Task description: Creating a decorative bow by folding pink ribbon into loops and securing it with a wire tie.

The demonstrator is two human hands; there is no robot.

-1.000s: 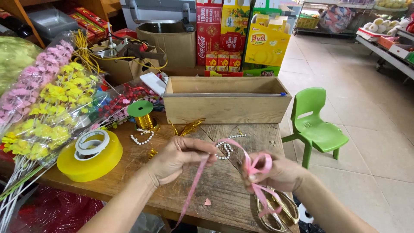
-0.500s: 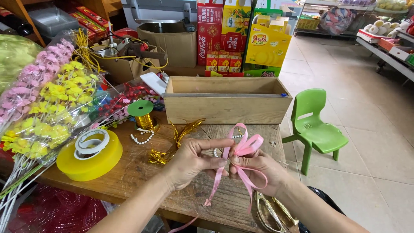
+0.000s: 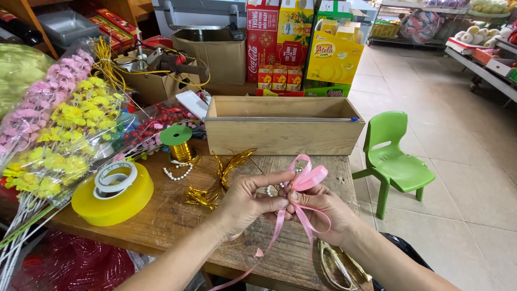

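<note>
Both hands meet over the front of the wooden bench (image 3: 161, 221), and the pink ribbon (image 3: 307, 178) sits between them. The left hand (image 3: 245, 202) is pinched shut on the ribbon's knot, thumb and forefinger pressed together, while the right hand (image 3: 323, 213) closes on it from the other side, fingers curled under the loops. The loops fan up and away from the person; the long tail hangs down toward the person and off the bench edge, so the ribbon's long axis runs roughly near to far. A few small white beads show at the knot (possibly strung there, though the fingers hide it). Further out lie gold foil ribbon (image 3: 212, 188), a yellow tape roll (image 3: 113, 194), a wooden box (image 3: 283, 126), and gold scissors (image 3: 339, 267) just below the right wrist.
</note>
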